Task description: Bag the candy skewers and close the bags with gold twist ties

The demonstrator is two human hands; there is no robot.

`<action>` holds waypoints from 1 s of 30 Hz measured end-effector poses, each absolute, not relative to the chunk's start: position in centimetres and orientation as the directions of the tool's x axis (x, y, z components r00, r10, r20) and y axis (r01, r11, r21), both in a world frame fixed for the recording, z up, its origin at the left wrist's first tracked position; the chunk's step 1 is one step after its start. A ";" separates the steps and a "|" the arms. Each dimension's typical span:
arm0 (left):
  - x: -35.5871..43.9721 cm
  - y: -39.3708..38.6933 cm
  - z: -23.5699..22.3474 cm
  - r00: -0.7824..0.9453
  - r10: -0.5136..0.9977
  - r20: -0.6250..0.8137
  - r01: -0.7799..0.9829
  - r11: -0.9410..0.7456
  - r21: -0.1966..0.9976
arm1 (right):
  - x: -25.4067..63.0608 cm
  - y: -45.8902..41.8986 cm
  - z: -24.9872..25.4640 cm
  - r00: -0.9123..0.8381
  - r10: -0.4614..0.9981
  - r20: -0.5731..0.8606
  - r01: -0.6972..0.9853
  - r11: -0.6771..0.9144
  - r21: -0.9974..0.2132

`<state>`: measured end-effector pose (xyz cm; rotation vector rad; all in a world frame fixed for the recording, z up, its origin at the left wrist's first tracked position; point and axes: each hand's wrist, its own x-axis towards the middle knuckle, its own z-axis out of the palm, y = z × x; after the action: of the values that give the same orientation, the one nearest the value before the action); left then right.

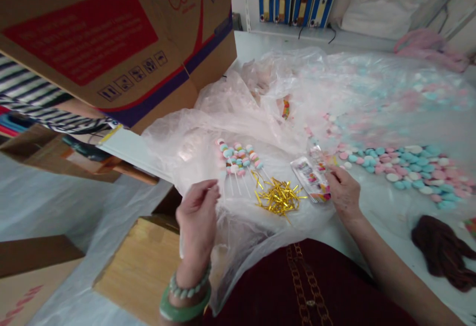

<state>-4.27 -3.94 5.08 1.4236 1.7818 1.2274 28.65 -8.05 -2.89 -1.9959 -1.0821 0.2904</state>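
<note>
Your right hand [344,190] pinches the bags [309,177], probably light, slippery; hold the edge. Your left hand [197,214] curls, contents unclear.

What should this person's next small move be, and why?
Perhaps draw one sleeve from the printed packets with the right hand: its fingertips are at their edge, and the candy skewers lie close by, beside the gold strips.

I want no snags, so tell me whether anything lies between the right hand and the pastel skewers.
Yes: the printed packets lie between the right hand and the pastel skewers, right up against the hand. The gold strips lie mostly on the wearer's side of that path.
</note>
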 end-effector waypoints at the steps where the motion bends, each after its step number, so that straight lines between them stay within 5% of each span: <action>1: -2.3 -4.1 5.1 -0.156 0.985 -0.068 0.297 0.113 0.948 | 28.2 -8.0 -2.4 0.622 0.772 0.131 0.511 -0.275 -0.814; 4: 2.8 -4.6 4.2 0.302 0.861 -0.410 0.005 0.429 0.904 | 26.1 -7.9 -1.0 0.572 0.815 -0.094 0.227 -0.267 -0.937; 8: 7.0 -5.0 1.8 0.535 0.696 -0.479 -0.152 0.637 0.755 | 22.2 -8.0 0.2 0.303 0.923 -0.240 0.146 -0.293 -0.945; 13: 6.2 -4.3 -0.2 0.295 0.791 -0.536 -0.461 0.609 0.646 | 19.2 -5.9 0.5 0.080 0.983 -0.167 0.510 -0.185 -0.840; 17: 3.0 -3.6 -0.3 0.136 0.824 -0.549 -0.444 0.546 0.710 | 17.2 -2.2 -0.2 0.031 0.992 -0.122 0.882 -0.084 -0.463; 21: 1.0 -3.7 -0.3 0.086 0.853 -0.514 -0.449 0.494 0.745 | 15.0 0.6 -0.7 -0.050 0.976 -0.210 0.978 0.005 -0.209; 30: 0.4 -3.8 -1.4 0.056 0.859 -0.508 -0.510 0.462 0.725 | 20.0 0.1 -0.5 0.198 0.943 -0.269 0.941 -0.260 -0.215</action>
<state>0.42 -3.80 -1.38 0.4003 1.0792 1.0816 20.01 0.15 -0.50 -2.4293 -1.9096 0.5486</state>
